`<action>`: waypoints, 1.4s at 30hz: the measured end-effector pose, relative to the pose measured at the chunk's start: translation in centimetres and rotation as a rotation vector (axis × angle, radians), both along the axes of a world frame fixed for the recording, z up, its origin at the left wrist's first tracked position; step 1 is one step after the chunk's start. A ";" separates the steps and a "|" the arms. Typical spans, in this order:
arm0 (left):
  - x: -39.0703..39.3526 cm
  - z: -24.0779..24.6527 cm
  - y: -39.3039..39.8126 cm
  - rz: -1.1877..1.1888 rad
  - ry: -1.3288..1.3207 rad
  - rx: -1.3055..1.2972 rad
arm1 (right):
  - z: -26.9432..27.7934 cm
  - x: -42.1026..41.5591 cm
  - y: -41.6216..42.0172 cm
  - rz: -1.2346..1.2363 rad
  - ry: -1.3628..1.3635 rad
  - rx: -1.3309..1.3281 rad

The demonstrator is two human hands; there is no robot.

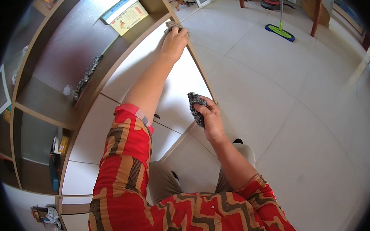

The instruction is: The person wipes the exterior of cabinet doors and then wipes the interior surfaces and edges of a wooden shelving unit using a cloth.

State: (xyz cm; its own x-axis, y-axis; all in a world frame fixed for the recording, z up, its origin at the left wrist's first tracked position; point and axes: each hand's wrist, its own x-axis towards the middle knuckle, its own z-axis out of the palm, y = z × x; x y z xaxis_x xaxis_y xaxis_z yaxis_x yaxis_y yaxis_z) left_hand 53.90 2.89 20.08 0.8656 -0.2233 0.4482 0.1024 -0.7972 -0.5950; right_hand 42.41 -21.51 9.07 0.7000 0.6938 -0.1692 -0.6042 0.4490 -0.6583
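My left hand (175, 43) reaches out to the far upper corner of a wooden-edged cabinet with white door panels (187, 74). Its fingers press a brownish, ribbed cloth (170, 25) against the wooden frame (173, 17) there. My right hand (212, 117) grips a dark grey, fuzzy cloth or scrubbing pad (197, 108), held in front of the cabinet's lower right edge. Part of the brown cloth is hidden under my left fingers. A small dark handle (157, 116) shows on the white front beside my left sleeve.
Open shelves on the left hold boxes (129, 18), a row of small glass-like items (87, 77) and a teal object (54, 176). A green-and-blue flat mop (280, 32) stands on the tiled floor (286, 99). Behind it are a robot-vacuum-like disc (270, 4) and wooden legs (316, 17).
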 end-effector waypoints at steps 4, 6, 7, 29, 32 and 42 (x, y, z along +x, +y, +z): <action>1.1 -2.8 -0.2 0.061 0.081 -0.063 | -0.1 0.3 -0.1 -0.009 -0.013 0.020; 1.2 -4.4 -0.2 0.047 0.092 -0.094 | 0.2 0.4 -0.3 -0.057 0.030 0.022; 1.3 -5.7 0.0 0.028 0.096 -0.114 | 0.3 0.4 -0.3 -0.078 0.049 0.026; -8.3 -16.7 -0.9 0.075 0.345 -0.767 | 1.2 -1.9 0.9 0.010 0.032 0.118; -2.6 -6.3 -4.0 -0.101 0.063 -0.501 | 0.0 -0.3 0.4 -0.051 0.061 0.066; 2.5 -5.8 -0.6 0.001 -0.154 -0.269 | 0.3 -1.6 1.1 -0.014 0.051 -0.023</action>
